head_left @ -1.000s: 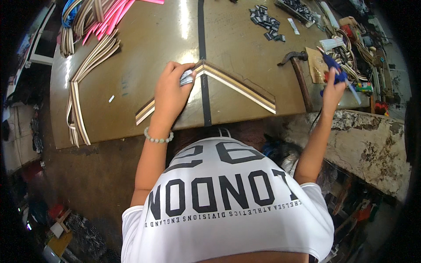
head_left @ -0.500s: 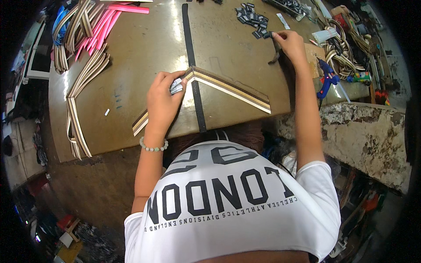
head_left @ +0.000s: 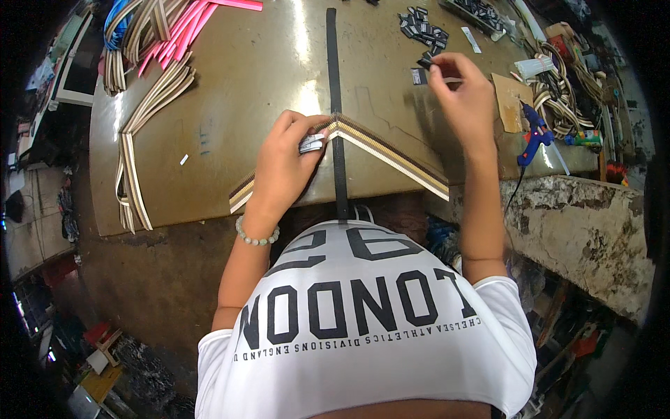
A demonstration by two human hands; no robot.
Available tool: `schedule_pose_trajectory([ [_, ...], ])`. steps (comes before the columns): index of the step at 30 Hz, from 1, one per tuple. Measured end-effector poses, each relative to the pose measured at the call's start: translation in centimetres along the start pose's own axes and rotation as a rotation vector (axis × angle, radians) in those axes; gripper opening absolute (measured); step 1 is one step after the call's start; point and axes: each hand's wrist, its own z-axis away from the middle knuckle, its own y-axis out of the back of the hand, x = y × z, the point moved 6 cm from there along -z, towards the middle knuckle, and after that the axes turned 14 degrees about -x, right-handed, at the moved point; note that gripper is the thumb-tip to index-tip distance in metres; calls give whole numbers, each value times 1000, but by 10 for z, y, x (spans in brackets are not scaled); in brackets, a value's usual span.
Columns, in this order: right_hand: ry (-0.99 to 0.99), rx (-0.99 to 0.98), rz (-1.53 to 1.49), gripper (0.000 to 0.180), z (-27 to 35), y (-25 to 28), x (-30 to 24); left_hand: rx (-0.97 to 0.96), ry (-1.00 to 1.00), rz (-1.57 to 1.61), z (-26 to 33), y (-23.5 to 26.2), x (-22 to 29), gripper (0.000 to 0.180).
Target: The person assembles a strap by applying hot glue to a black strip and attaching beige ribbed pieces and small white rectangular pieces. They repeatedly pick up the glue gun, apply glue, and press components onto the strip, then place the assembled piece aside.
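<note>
A striped webbing strip (head_left: 398, 159) in brown, tan and cream lies bent into a peak on the table, across a long black strap (head_left: 334, 77). My left hand (head_left: 285, 164) is closed at the peak, its fingertips pinching the strip. Small white labels (head_left: 311, 144) are also tucked between its fingers. Farther right, my right hand (head_left: 464, 101) pinches a small black label (head_left: 427, 59) at the near end of a pile of black labels (head_left: 424, 31). Another dark label (head_left: 419, 76) lies just below those fingertips.
Bundles of striped strips (head_left: 150, 105) and pink strips (head_left: 183, 35) lie at the left. At the right are a blue glue gun (head_left: 536, 135), a piece of brown cardboard (head_left: 511, 102) and coiled webbing (head_left: 555, 87). A rough ledge (head_left: 576, 234) adjoins the table.
The whole view has shifted, so the table things sit farther right. My right hand has drawn slightly nearer with a black label, while my left hand keeps its hold at the peak.
</note>
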Motion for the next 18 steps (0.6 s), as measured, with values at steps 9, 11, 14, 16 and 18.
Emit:
schedule_pose_trajectory([
  [9,85,-237,502,9,-31,-26,53,56,-37,2,12,7,14,22],
  [11,11,-286,419,10,-30,-29,68,60,-12,7,17,7,9,21],
  [14,-42,-374,301,12,-29,-27,65,68,22,37,23,10,2,19],
  [16,-43,-349,196,12,-33,-16,46,66,41,57,26,12,1,18],
  [18,82,-195,250,12,-30,-3,9,80,62,66,26,17,3,18],
])
